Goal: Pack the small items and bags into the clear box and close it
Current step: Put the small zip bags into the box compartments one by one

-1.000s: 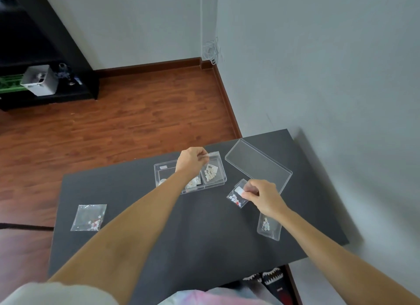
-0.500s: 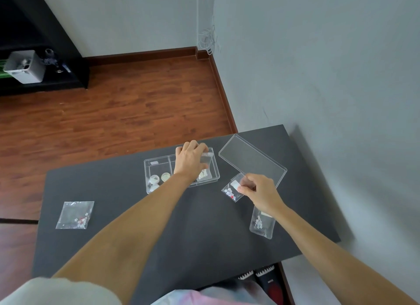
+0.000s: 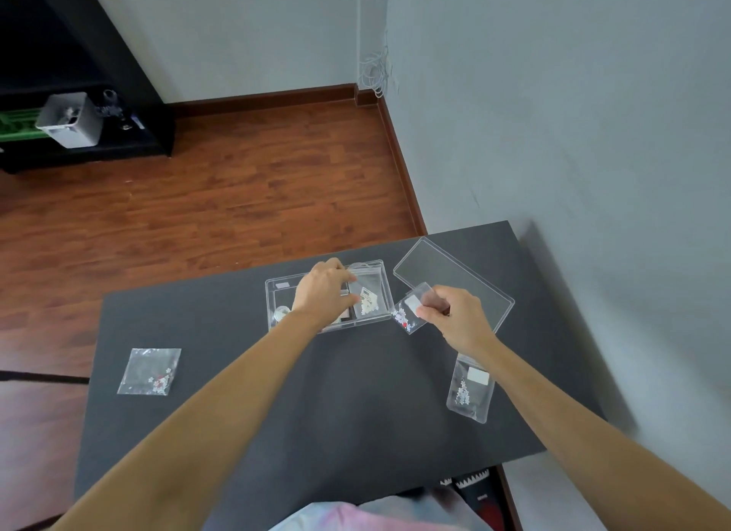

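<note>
The left hand (image 3: 324, 293) presses a small bag (image 3: 368, 293) into the clear box (image 3: 277, 289) on the worktop (image 3: 356, 392). The right hand (image 3: 455, 317) pinches a bead bag (image 3: 409, 313) just beside the box. These bags look light, limp and slippery; holding the stiffer sealed edge seems best.

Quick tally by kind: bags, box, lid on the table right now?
Small clear bags: 4, one in the box under the left hand, one pinched in the right hand, one at the table's left, one under the right forearm
Clear box: 1
Lid: 1, off
Total: 6
</note>
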